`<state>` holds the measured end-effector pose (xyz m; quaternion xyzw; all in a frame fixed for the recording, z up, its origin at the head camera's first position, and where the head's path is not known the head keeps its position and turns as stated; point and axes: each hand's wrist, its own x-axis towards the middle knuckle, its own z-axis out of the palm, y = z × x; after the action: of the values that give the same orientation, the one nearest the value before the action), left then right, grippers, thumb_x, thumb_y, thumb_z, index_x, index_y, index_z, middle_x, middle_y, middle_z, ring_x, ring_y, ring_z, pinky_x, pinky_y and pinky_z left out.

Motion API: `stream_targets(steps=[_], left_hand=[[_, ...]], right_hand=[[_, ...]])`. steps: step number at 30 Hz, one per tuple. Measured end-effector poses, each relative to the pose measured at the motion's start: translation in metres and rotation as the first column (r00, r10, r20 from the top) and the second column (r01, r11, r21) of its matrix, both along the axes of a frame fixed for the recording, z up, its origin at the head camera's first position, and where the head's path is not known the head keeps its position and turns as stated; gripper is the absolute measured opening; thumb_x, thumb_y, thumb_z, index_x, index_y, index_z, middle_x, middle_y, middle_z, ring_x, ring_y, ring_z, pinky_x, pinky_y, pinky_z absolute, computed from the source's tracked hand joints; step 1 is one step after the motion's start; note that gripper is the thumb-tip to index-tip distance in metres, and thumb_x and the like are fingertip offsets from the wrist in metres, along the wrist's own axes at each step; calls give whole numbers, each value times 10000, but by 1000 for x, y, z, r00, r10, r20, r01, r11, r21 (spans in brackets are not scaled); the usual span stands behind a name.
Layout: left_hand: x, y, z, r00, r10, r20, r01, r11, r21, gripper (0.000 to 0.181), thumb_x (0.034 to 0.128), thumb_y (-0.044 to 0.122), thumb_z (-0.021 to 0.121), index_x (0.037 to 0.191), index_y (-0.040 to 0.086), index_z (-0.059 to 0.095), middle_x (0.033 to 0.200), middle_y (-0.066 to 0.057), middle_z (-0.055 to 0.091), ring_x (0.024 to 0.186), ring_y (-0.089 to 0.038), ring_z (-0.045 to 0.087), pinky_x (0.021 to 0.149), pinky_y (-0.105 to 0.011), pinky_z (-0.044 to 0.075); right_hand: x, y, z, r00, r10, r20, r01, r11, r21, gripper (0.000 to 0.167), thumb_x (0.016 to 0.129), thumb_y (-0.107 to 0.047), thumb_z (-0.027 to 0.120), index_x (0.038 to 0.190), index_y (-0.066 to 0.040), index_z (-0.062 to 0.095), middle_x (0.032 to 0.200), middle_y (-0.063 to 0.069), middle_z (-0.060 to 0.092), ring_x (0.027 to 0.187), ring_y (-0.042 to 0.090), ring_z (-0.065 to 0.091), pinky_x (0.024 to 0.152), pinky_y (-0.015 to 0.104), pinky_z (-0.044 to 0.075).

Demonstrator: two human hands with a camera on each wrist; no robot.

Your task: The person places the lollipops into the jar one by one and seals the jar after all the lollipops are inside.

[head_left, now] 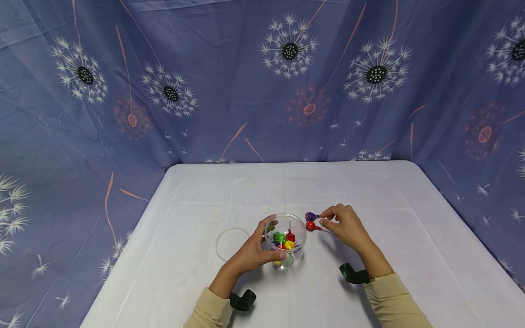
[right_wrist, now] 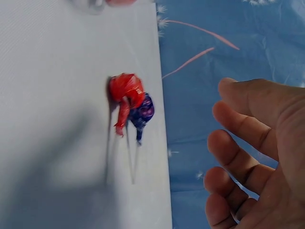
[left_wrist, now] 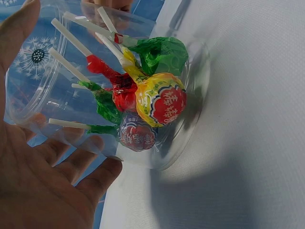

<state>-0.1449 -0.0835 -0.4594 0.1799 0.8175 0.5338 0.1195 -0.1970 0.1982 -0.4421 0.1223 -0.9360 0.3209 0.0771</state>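
A clear plastic jar with several wrapped lollipops inside stands on the table; the left hand grips its side, thumb in front and fingers around the far side. In the left wrist view a yellow and red lollipop, a green one and others lie at the jar's bottom, sticks toward the opening. To the jar's right, a red lollipop and a purple lollipop lie side by side on the table. Near their sticks is the right hand, its fingers bent loosely with nothing between them in the right wrist view.
Left of the jar a clear ring-shaped lid lies flat, partly behind the left hand. The white-covered table ends at a blue dandelion-print curtain at the back and sides.
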Motion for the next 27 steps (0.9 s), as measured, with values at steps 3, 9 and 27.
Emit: stream_targets(steps=[3,9,27], left_hand=[[0,0,0,1000,1,1,-1,1000,-1,927,740,452,773,1445,435,171,1520,-75,336,1387,-282,356,1137,-512,298],[0,0,-1,1000,-1,-3,1,1000,0,928,744,440,774,1450,427,171,1519,-74,336,1390,-268,351,1137,-506,301],[0,1,0,1000,-2,-2,2,1000,-10,944,745,442,772,1467,386,165,1520,-61,335,1390,-258,353,1139,-493,303]], right_hand=[[-3,3,-6,1000,1,9,-1,1000,8,145,808,-177,721,929,-97,719,830,42,606,812,214,480,700,291,350],[-7,7,-18,998,-12,66,11,1000,16,143,795,-185,724,915,-107,716,830,43,606,808,202,468,687,280,342],[-14,12,-41,995,8,98,-13,999,44,72,761,-133,710,831,-120,703,754,17,585,749,172,473,668,281,340]])
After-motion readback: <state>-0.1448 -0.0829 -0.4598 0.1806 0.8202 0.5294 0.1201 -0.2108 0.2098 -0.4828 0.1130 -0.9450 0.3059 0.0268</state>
